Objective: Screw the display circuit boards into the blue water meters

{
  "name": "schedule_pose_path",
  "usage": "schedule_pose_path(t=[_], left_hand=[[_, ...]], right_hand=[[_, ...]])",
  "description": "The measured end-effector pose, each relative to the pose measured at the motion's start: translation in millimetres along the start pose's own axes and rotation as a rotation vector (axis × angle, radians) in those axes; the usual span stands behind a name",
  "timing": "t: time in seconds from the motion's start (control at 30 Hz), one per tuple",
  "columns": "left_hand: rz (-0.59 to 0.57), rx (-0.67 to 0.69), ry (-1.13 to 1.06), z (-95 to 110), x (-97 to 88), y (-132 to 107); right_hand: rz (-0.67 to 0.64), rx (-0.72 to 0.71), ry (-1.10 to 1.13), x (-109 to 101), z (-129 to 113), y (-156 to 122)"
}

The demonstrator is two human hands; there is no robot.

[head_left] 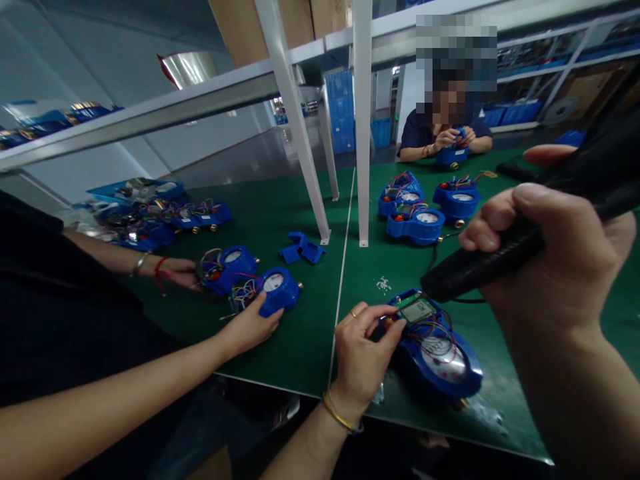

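In front of me a blue water meter (440, 373) lies on the table, with loose wires and a green circuit board bearing a small display (417, 311). My left hand (367, 347), with a ring and a yellow bangle, pinches the left edge of that board between thumb and fingers. A black electric screwdriver (490, 263) is wrapped in my right hand (565, 260). Its nose points down at the board's upper right corner; whether the bit touches a screw cannot be made out. A little pile of small screws (383, 285) lies just beyond the board.
On the left, a co-worker's hands (255, 323) hold two blue meters (277, 290). Blue plastic covers (301, 248) lie behind these. More meters (415, 223) sit across the table, before another seated person (445, 133). White shelf posts (364, 133) rise from the green table (310, 347).
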State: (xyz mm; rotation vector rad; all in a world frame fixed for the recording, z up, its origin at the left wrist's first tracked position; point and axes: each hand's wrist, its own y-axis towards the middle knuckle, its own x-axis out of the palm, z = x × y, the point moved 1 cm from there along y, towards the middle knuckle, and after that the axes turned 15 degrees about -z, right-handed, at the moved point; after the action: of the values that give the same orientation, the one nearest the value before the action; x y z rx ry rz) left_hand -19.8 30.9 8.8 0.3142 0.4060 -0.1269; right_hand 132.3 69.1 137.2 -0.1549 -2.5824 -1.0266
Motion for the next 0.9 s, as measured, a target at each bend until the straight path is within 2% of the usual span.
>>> schedule_pose_path(t=[0.1, 0.27, 0.5, 0.9], left_hand=[[-0.014, -0.033, -0.055, 1.1, 0.8, 2.2], [0.009, 0.052, -0.044, -2.1, 2.7, 5.2], [0.045, 0.106, -0.037, -2.8, 3.3, 2.6], [0.021, 0.080, -0.128, -3.1, 5.4, -0.4]], right_hand=[[-0.006, -0.014, -0.014, 0.0, -1.2, -0.2], [-0.010, 0.031, -0.014, -0.5, -1.9, -0.2], [-0.032, 0.008, -0.054, -2.0, -5.9, -1.3], [0.027, 0.029, -0.008, -6.1, -0.1, -3.9]])
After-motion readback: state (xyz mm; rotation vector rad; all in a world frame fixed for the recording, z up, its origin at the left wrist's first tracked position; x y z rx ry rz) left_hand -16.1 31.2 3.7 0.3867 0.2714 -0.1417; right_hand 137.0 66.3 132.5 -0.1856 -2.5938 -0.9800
